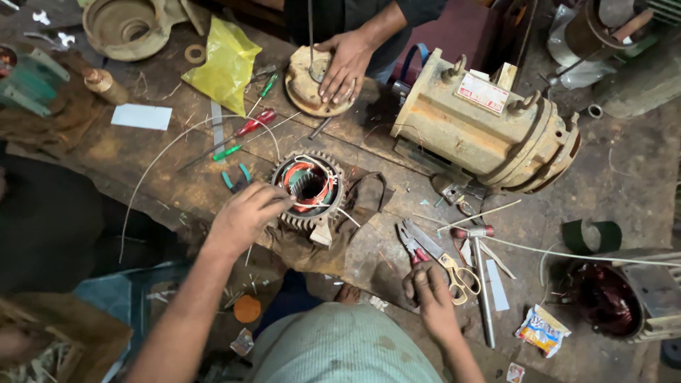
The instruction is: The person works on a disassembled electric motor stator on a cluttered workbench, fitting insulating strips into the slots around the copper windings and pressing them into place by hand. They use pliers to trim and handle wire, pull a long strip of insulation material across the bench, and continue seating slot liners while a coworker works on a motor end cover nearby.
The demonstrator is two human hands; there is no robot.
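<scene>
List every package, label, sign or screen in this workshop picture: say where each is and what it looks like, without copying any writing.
Label plate: on top of the beige motor, upper right; rectangular, white with red.
Snack packet: bench, lower right; crumpled, white, yellow and blue.
Yellow plastic bag: bench, upper left; crinkled, plain.
White card: bench, far left; flat rectangle.
No screens or signs.

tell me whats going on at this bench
A person's left hand grips the rim of a finned motor stator with copper windings, at a white wire. Their right hand rests at red-handled pliers, beside yellow-handled scissors. Across the bench, another person's hand presses a round end cover.
</scene>
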